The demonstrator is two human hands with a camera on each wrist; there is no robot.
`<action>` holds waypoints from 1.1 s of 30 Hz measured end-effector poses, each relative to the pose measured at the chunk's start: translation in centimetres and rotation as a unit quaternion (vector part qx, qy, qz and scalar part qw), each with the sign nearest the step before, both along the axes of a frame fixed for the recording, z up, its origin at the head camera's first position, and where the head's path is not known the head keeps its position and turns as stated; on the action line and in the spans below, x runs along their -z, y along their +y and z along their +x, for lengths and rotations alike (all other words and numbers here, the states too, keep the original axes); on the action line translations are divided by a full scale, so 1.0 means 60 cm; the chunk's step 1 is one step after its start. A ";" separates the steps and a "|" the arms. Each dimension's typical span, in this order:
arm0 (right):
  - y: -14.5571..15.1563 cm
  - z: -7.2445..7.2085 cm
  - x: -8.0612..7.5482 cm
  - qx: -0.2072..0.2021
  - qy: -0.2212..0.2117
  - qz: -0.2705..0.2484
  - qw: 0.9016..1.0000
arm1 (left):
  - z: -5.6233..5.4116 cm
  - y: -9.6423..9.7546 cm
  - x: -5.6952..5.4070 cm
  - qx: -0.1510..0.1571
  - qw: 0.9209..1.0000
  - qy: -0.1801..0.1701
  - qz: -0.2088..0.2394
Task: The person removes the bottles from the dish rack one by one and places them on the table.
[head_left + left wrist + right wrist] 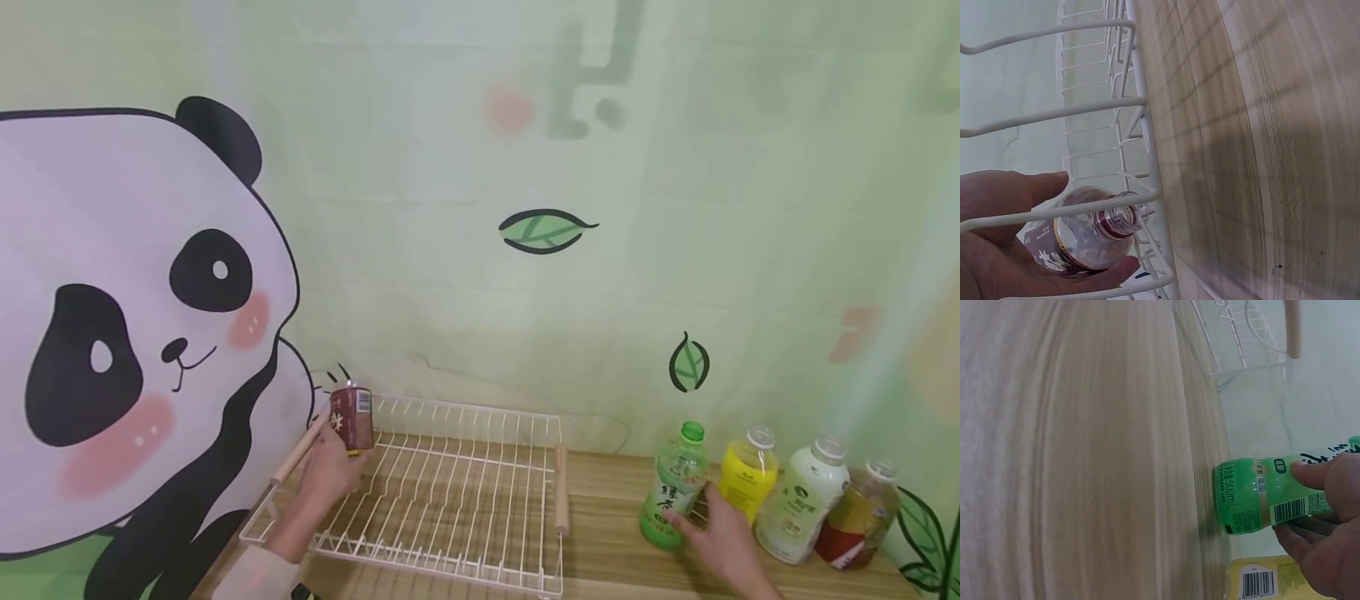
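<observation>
In my left hand point(330, 467) is a small bottle with a dark red label point(352, 417), held at the back left of a white wire dish rack point(450, 560). The left wrist view shows that bottle neck-down, its clear neck point(1124, 219) among the rack's wires; thumb and fingers lie on either side of it. On the right, my right hand point(723, 542) grips a green plastic bottle point(678, 492) between thumb and fingers. This bottle is upright with a slight lean, its base at the wooden table point(1116, 456). The right wrist view cuts off its top.
Beside the right hand stand a yellow bottle point(750, 475), a white bottle point(802, 504) and a bottle with a red and gold label point(858, 517). The rack has wooden side handles point(562, 492). Behind the table hangs a green wall cloth with a panda picture point(150, 250).
</observation>
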State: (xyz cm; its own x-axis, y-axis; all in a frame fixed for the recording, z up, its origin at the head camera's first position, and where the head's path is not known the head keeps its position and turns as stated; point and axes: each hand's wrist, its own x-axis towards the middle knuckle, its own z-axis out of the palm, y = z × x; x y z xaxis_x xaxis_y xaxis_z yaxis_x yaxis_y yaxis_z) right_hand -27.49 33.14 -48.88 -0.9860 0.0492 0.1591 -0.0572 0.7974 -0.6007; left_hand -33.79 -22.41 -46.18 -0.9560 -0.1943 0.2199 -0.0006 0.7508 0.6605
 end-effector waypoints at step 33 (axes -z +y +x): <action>-0.025 0.052 -0.071 0.000 -0.092 0.088 0.992 | 0.060 0.124 -0.088 0.173 0.976 0.131 -0.019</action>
